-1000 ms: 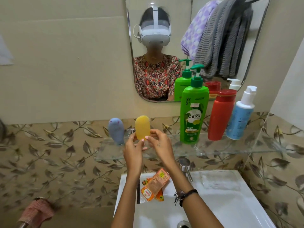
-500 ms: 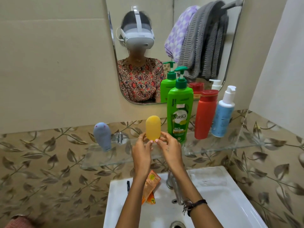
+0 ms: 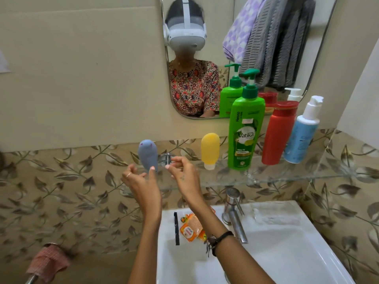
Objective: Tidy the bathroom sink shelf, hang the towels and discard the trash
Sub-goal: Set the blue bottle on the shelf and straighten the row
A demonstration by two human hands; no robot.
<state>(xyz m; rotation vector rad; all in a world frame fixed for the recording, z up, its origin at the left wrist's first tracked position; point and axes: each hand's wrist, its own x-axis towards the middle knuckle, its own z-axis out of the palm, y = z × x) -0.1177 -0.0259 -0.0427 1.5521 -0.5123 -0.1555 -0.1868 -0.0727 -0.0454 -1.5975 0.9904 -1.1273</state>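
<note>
Hands (image 3: pixel 162 181) flank rounded blue tube (image 3: pixel 148 155).

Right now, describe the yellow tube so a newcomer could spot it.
Find the glass shelf under the mirror. The yellow tube stands cap-down on it, just left of the green pump bottle. It is the only yellow item, shorter than the bottles.

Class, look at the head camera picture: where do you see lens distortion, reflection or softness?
Head view: wide-angle bending tilts the red bottle and blue bottle outward; the mirror doubles the green bottle; the glass shelf is nearly invisible; the left hand looks slightly soft.
</note>
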